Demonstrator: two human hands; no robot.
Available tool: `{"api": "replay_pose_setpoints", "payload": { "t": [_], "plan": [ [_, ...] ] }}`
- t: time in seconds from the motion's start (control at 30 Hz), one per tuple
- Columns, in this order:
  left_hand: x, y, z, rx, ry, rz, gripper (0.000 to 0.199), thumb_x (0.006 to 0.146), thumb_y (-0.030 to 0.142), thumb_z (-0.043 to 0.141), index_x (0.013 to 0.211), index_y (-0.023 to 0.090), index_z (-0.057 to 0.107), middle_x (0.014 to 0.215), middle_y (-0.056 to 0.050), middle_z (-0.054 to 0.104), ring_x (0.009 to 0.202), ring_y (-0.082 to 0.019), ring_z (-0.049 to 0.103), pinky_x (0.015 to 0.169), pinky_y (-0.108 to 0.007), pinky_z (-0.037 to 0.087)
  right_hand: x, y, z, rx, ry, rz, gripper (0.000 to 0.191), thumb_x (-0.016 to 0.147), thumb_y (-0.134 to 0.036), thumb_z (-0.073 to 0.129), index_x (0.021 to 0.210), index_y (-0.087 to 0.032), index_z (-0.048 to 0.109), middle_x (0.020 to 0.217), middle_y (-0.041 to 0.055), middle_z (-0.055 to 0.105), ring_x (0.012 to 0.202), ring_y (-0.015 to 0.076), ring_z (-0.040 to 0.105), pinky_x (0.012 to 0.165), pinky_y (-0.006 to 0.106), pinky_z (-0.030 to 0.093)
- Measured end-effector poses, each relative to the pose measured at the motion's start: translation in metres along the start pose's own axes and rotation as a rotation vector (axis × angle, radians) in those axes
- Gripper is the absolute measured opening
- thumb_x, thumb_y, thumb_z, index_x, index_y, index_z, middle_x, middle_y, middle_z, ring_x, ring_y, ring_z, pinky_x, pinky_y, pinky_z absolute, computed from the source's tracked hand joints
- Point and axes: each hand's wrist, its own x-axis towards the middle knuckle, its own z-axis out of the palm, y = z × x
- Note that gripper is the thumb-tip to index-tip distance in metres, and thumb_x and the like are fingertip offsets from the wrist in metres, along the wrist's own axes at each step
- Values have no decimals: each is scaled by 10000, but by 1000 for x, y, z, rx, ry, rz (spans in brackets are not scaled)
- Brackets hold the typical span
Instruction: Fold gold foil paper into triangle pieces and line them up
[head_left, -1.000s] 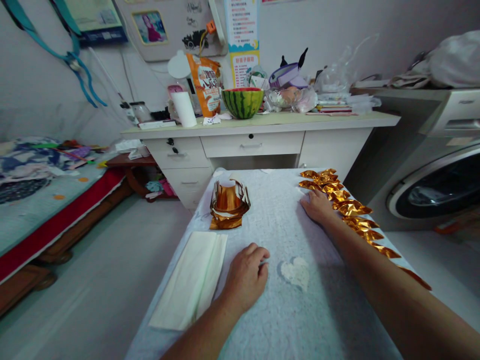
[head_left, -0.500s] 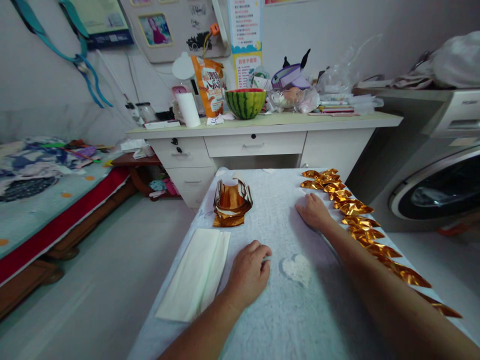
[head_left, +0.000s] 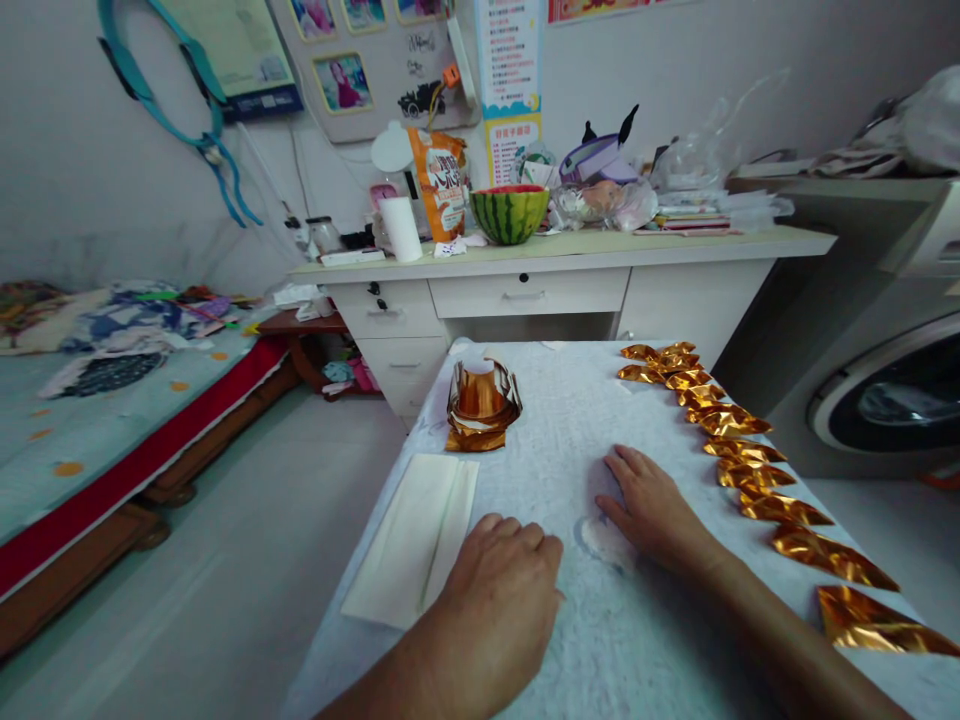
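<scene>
My left hand (head_left: 504, 590) is curled closed over the cloth-covered table (head_left: 555, 420), palm down. Its palm is hidden, so anything inside cannot be seen. Just beside it on the left lies a folded stack of pale paper (head_left: 405, 540). My right hand (head_left: 652, 500) rests with fingers stretched out, nothing in them, partly covering a white heart patch (head_left: 604, 545) on the cloth. Farther up, curved gold foil sheets (head_left: 480, 395) stand in a bundle on the table's left. A row of folded gold foil pieces (head_left: 739, 450) runs down the right edge.
Behind the table stands a white desk (head_left: 529, 295) bearing a half watermelon (head_left: 510, 213), an orange pouch (head_left: 439, 185) and a white paper roll (head_left: 401, 228). A washing machine (head_left: 885, 330) is at the right. A bed (head_left: 135, 390) is at the left.
My right hand has drawn back from near the upper foil pieces to the heart patch. The left hand has come slightly nearer and turned knuckles up. The view has swung slightly left.
</scene>
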Motion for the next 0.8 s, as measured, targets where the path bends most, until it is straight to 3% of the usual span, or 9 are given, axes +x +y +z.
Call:
{"api": "replay_pose_setpoints", "payload": {
  "t": [0.1,0.17,0.23,0.3,0.43,0.57,0.8],
  "plan": [
    [15,-20,-16,-61,119,-61,138,806,205,618,935,194,668,922,-89,680,916,-301,615,882,-474,430,-2,-3,5,-3,58,25,509,877,-390,497,1294,-102,548,1421,193,461,1306,328,421,1092,441,325],
    [39,-45,-18,-252,295,-102,191,789,183,630,976,194,667,1017,-80,678,993,-276,612,915,-429,434,-2,-3,6,-3,80,27,494,886,-398,483,1287,-117,552,1409,180,475,1298,319,426,1085,436,329],
    [70,-73,-12,-565,475,-251,171,739,143,659,906,183,663,925,-42,685,863,-204,645,816,-330,486,-2,-3,6,3,98,18,481,892,-410,476,1274,-130,559,1395,172,490,1284,310,436,1074,434,339],
    [98,-96,-2,-616,588,-361,145,776,140,607,919,157,621,908,-47,667,769,-160,643,740,-292,504,-3,-2,6,14,119,5,472,893,-414,476,1259,-129,568,1376,173,506,1262,306,452,1061,436,349],
    [136,-117,16,-611,797,-521,270,778,126,609,1037,155,538,1043,-77,619,919,-165,632,861,-317,490,-3,-2,6,28,172,-12,449,893,-389,480,1238,-118,579,1338,174,531,1222,308,478,1036,446,366],
    [150,-119,23,-563,877,-569,388,784,156,628,1153,143,506,1211,-133,572,1141,-210,562,991,-338,423,-2,0,7,40,191,-9,428,889,-384,490,1218,-129,590,1312,165,545,1188,308,499,1003,445,383],
    [157,-122,30,-450,823,-583,261,836,250,588,1076,153,624,1087,-106,655,1018,-233,619,898,-326,454,-2,2,8,60,183,-11,425,889,-404,490,1213,-147,588,1306,155,543,1185,306,494,986,443,389]
  ]
}}
